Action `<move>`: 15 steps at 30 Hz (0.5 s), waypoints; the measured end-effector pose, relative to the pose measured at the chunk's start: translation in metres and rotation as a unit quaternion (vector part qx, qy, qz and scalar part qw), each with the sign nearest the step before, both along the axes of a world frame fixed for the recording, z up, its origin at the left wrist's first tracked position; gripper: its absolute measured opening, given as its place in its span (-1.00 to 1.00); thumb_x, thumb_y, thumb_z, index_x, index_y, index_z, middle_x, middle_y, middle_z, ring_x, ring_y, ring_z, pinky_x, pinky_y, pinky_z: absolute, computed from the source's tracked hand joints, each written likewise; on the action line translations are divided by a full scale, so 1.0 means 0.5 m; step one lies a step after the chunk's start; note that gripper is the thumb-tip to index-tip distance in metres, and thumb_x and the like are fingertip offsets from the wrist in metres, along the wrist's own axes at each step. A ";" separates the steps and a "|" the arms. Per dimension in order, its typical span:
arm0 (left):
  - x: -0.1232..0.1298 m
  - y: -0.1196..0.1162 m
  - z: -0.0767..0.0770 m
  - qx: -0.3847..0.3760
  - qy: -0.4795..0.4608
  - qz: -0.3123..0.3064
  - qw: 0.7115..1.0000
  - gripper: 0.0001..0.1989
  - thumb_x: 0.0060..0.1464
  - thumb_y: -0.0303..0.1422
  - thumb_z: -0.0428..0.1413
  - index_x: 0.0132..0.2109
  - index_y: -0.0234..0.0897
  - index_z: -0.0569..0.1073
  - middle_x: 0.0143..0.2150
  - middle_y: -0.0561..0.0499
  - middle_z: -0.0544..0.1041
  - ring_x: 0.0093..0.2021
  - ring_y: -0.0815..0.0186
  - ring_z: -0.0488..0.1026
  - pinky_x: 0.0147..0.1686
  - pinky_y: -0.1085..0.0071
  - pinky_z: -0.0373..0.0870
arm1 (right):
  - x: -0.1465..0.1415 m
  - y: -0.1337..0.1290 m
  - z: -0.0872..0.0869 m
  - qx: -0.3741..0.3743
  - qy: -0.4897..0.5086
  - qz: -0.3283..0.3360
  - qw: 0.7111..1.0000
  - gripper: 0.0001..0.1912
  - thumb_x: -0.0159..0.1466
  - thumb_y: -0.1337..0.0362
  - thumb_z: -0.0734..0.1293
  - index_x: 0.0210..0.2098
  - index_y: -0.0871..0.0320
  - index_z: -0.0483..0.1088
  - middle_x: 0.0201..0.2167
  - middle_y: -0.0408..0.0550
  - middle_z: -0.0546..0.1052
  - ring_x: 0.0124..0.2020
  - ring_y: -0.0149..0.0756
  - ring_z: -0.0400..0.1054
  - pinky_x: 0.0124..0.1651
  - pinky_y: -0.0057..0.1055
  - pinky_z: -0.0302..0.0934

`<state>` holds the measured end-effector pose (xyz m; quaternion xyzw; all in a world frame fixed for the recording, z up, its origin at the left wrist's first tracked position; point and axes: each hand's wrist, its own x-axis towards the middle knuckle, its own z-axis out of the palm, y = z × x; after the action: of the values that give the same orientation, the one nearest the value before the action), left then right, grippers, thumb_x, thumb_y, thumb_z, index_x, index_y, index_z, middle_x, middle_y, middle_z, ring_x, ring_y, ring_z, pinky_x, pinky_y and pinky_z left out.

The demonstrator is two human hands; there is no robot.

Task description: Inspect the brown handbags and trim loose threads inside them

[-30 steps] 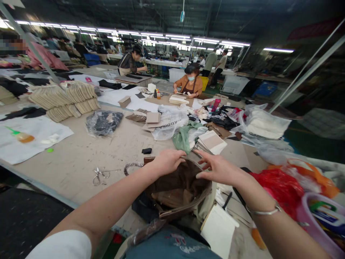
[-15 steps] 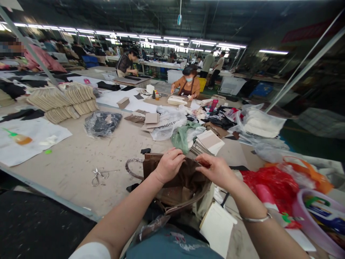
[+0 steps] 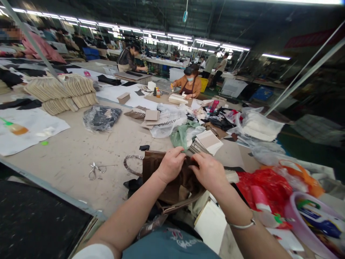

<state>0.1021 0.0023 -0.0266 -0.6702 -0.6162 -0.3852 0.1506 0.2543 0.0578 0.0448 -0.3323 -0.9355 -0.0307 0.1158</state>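
Note:
A brown bag [image 3: 153, 166] lies open in front of me, its dark lining showing and a wrapped handle [image 3: 129, 164] sticking out on its left. My left hand [image 3: 172, 163] is closed on the bag's far rim, fingers pinched together. Just to the right, my right hand [image 3: 208, 169] bends its fingers over the same rim, closed on the bag's edge or lining; the fingertips are partly hidden. Small scissors [image 3: 96, 170] rest on the table left of the bag, and a black strip [image 3: 144, 148] lies behind it.
Beyond the bag are a green plastic bag [image 3: 180, 136] and stacked panels [image 3: 208, 141]. Red plastic [image 3: 269, 183] and a pink basin [image 3: 292, 212] stand at the right. A plastic-wrapped bundle [image 3: 101, 118] lies left. Across the table sits a person in orange [image 3: 197, 84].
My right hand has moved left, closer to my left hand, and its fingers have curled further over the rim. The whole view has shifted slightly.

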 end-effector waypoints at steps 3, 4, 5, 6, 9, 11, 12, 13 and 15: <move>0.007 -0.002 0.001 -0.012 0.000 0.002 1.000 -0.84 0.12 -0.46 -0.05 -0.29 -0.30 0.43 -0.07 -0.10 0.42 -0.09 0.28 0.37 -0.08 0.30 0.34 | 0.000 0.006 -0.019 0.018 -0.013 0.000 1.000 -0.94 0.17 0.28 0.29 -0.33 0.07 0.37 -0.35 -0.10 0.44 -0.29 -0.30 0.28 -0.36 -0.44 0.01; 0.009 -0.003 0.002 -0.012 -0.002 0.004 1.000 -0.84 0.12 -0.46 -0.05 -0.30 -0.30 0.43 -0.07 -0.09 0.42 -0.09 0.28 0.37 -0.08 0.30 0.34 | 0.003 0.011 -0.022 0.019 -0.012 0.007 1.000 -0.94 0.18 0.28 0.28 -0.33 0.06 0.37 -0.34 -0.10 0.44 -0.29 -0.30 0.28 -0.36 -0.44 0.01; 0.010 -0.003 0.002 -0.011 -0.006 0.005 1.000 -0.85 0.11 -0.46 -0.05 -0.30 -0.30 0.43 -0.07 -0.08 0.42 -0.09 0.28 0.37 -0.07 0.30 0.33 | 0.005 0.016 -0.024 0.018 -0.010 0.013 1.000 -0.93 0.18 0.28 0.27 -0.32 0.06 0.38 -0.34 -0.11 0.44 -0.29 -0.31 0.27 -0.36 -0.44 0.01; 0.010 -0.003 0.003 -0.008 -0.011 0.006 1.000 -0.85 0.11 -0.46 -0.04 -0.30 -0.30 0.43 -0.09 -0.08 0.43 -0.10 0.29 0.37 -0.08 0.30 0.32 | 0.007 0.020 -0.024 0.019 -0.007 0.019 1.000 -0.92 0.19 0.28 0.27 -0.32 0.07 0.38 -0.35 -0.11 0.44 -0.29 -0.31 0.27 -0.36 -0.44 0.00; 0.010 -0.001 0.003 0.003 -0.021 0.003 1.000 -0.87 0.10 -0.46 -0.03 -0.32 -0.29 0.42 -0.14 -0.06 0.44 -0.13 0.31 0.37 -0.09 0.32 0.32 | 0.010 0.030 -0.021 0.027 0.000 0.042 0.999 -0.91 0.20 0.30 0.25 -0.31 0.07 0.39 -0.35 -0.11 0.45 -0.29 -0.32 0.27 -0.36 -0.44 -0.01; 0.010 0.000 0.003 0.007 -0.023 0.002 1.000 -0.86 0.10 -0.47 -0.03 -0.33 -0.30 0.42 -0.16 -0.06 0.45 -0.14 0.31 0.37 -0.10 0.33 0.31 | 0.009 0.032 -0.018 0.040 -0.001 0.058 0.997 -0.89 0.21 0.31 0.24 -0.32 0.07 0.40 -0.37 -0.09 0.45 -0.30 -0.31 0.27 -0.37 -0.43 -0.02; 0.010 0.001 0.003 0.008 -0.023 0.002 1.000 -0.86 0.10 -0.47 -0.03 -0.34 -0.30 0.42 -0.17 -0.06 0.45 -0.15 0.31 0.37 -0.11 0.33 0.31 | 0.007 0.032 -0.018 0.048 -0.004 0.064 0.997 -0.88 0.21 0.31 0.23 -0.33 0.07 0.41 -0.38 -0.09 0.46 -0.30 -0.30 0.27 -0.37 -0.42 -0.03; 0.011 0.001 0.002 0.009 -0.022 0.002 1.000 -0.86 0.10 -0.47 -0.03 -0.34 -0.30 0.42 -0.17 -0.06 0.45 -0.16 0.31 0.37 -0.12 0.34 0.31 | 0.005 0.032 -0.018 0.056 -0.006 0.067 0.996 -0.88 0.21 0.32 0.23 -0.34 0.07 0.41 -0.39 -0.08 0.46 -0.30 -0.30 0.27 -0.38 -0.41 -0.03; 0.012 0.003 0.002 0.009 -0.018 0.002 1.000 -0.84 0.11 -0.47 -0.04 -0.34 -0.30 0.42 -0.19 -0.06 0.45 -0.18 0.31 0.37 -0.14 0.34 0.31 | 0.000 0.031 -0.020 0.068 -0.008 0.064 0.996 -0.87 0.21 0.33 0.23 -0.37 0.09 0.42 -0.41 -0.05 0.46 -0.32 -0.29 0.26 -0.39 -0.39 -0.05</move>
<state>0.1079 0.0036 -0.0256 -0.6603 -0.6167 -0.4028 0.1461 0.2544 0.0734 0.0346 -0.2628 -0.9515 -0.0897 0.1321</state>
